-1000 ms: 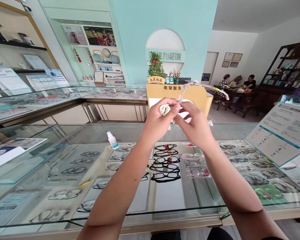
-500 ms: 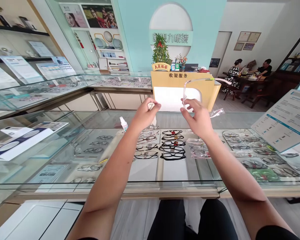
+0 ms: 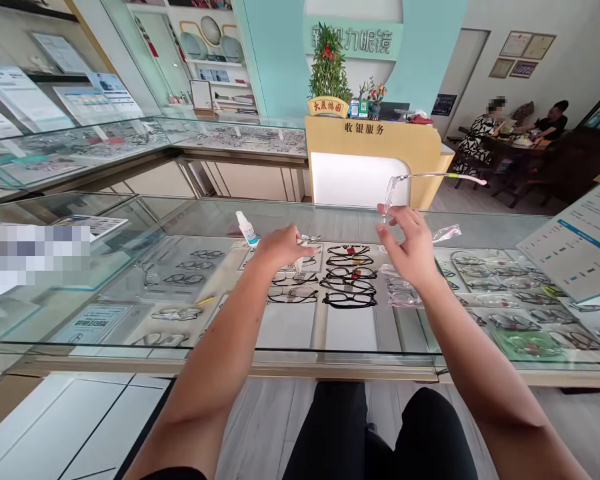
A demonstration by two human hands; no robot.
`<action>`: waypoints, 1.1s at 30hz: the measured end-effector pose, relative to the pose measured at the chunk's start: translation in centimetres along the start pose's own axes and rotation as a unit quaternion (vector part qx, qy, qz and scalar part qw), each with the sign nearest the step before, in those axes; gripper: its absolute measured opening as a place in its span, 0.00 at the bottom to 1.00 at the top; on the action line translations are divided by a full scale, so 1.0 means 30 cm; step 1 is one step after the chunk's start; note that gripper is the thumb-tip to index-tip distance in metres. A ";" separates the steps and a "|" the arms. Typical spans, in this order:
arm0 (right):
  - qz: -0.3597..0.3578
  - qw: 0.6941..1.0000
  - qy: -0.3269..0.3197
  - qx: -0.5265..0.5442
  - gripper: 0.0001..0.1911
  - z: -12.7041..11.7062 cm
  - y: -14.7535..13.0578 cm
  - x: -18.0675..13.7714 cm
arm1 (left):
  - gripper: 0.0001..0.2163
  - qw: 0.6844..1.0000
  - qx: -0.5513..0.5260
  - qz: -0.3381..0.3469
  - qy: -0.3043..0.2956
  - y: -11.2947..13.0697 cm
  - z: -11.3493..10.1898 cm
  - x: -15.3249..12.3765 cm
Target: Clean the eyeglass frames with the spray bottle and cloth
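- Glasses (image 3: pixel 389 194) pinched in right hand (image 3: pixel 409 241), rising above it, long temple (image 3: pixel 437 175) stretching right.
- Left hand (image 3: pixel 280 248), farther left, near spray bottle (image 3: pixel 247 231); whether it grips anything, cannot tell.

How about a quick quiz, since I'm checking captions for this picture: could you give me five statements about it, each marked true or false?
1. The right hand holds clear glasses. True.

2. The bottle is in the left hand. False: it stands on the glass counter, near that hand.

3. A plant stands on the yellow desk. True.

4. The tip of the glasses' extended temple is black. False: it is pink, with a green band farther up.

5. A column of black glasses shows between the two arms. True.
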State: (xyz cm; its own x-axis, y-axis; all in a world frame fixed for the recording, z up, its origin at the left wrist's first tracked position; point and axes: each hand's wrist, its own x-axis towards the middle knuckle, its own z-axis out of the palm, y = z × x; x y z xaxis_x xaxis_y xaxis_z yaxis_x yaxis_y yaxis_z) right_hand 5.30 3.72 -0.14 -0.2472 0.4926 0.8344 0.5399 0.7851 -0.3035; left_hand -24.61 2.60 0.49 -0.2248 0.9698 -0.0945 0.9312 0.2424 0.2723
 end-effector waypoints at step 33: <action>0.002 0.999 -0.014 0.029 0.21 0.043 0.014 -0.033 | 0.18 0.827 -0.483 -0.042 0.284 -0.213 -0.014 0.192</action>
State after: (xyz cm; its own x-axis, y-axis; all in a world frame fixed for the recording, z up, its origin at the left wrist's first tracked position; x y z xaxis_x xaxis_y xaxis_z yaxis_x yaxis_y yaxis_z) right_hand 4.75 4.04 -1.70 -0.2680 0.5063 0.8196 0.4935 0.8028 -0.3345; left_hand -31.98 6.65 -1.40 -0.6315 0.7381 0.2375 0.3023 -0.0478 0.9520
